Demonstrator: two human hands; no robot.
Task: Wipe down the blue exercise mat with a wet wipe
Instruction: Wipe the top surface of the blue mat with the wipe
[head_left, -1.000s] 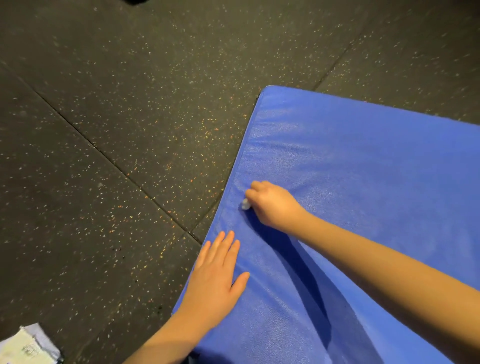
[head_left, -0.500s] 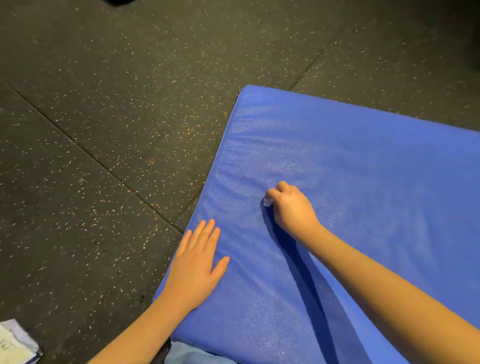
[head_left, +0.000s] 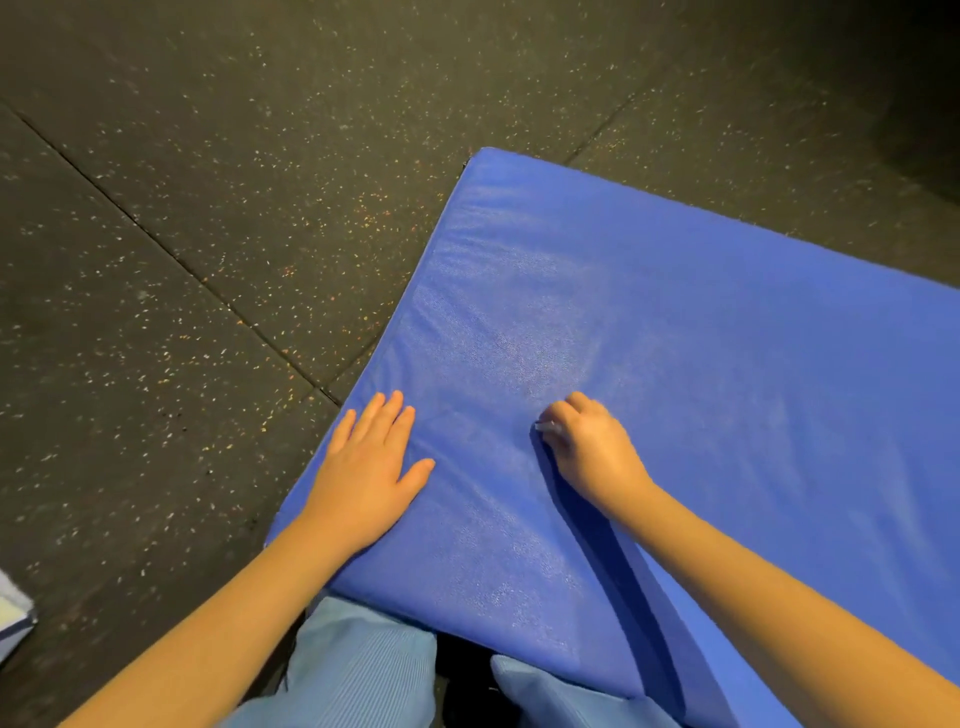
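— Two-handed, leaning on the thick blue padded exercise mat (head_left: 675, 338)?
— Yes, touching it with both. Finding it spreading over the centre and right of the frame, lying on dark speckled rubber flooring (head_left: 208, 208), pointing one rounded corner toward the upper middle.
— Doing what with the left hand (head_left: 363, 467)?
— Pressing it flat, palm down, near the mat's left edge at centre-left. Keeping the fingers straight and slightly spread, gripping nothing.
— And with the right hand (head_left: 592, 447)?
— Curling the fingers tight around a small bunched white wet wipe (head_left: 548, 427), just right of centre. Seeing only a sliver of it poking out at the left side of the knuckles, touching the mat's surface.
— Touching one hand with the other?
— No, leaving a strip of bare mat between them.
— Noticing any sheen?
— Catching a faint glisten just above the right hand.
— Seeing anything else?
— Kneeling in pale blue ribbed trousers (head_left: 358, 670) at the bottom centre, meeting the mat's near edge. Glimpsing a white paper packet (head_left: 13, 613) at the lower left border, too cropped for identifying.
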